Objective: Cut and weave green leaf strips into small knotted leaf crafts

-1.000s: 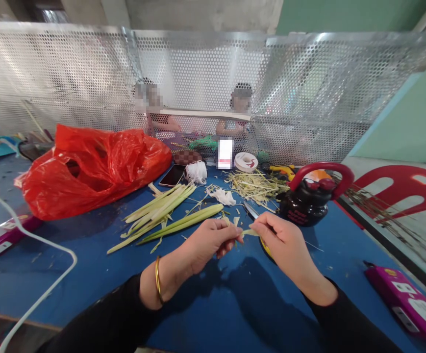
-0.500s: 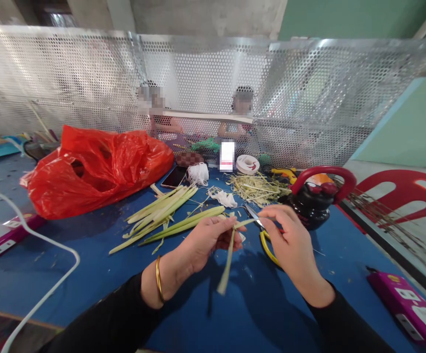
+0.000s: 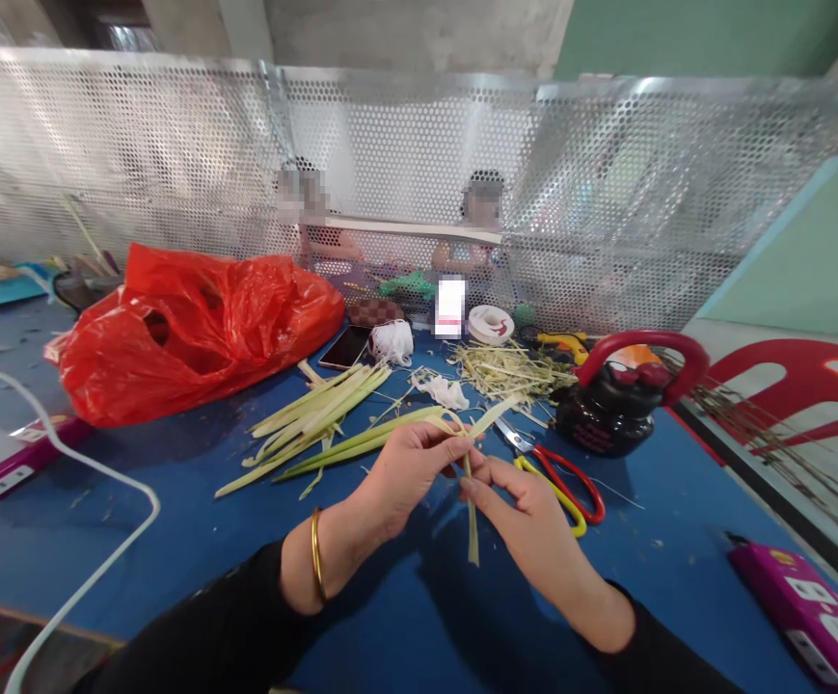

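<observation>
My left hand [image 3: 411, 472], a gold bangle at its wrist, pinches a folded pale green leaf strip [image 3: 489, 416] between thumb and fingers. Below it, my right hand [image 3: 527, 520] grips the hanging end of the strip, which dangles over the table. The strips cross where the fingertips meet, and fingers partly hide that spot. Scissors [image 3: 567, 482] with red and yellow handles lie just beyond my right hand. Left of the hands, several long pale green leaf strips [image 3: 324, 414] lie in a loose bundle. Thin shredded fibres [image 3: 512, 371] are heaped behind the scissors.
A red plastic bag [image 3: 202, 337] fills the back left of the blue table [image 3: 194, 540]. Behind the scissors stands a black jug [image 3: 607, 414] with a red handle. Purple power strips [image 3: 801, 607] lie at both sides, with a white cable [image 3: 129, 482] at left. A perforated metal panel [image 3: 419, 145] stands behind.
My right hand has moved left and down, from the strip's outstretched right end to its hanging part beneath my left hand. The scissors now show more fully. The view has shifted slightly.
</observation>
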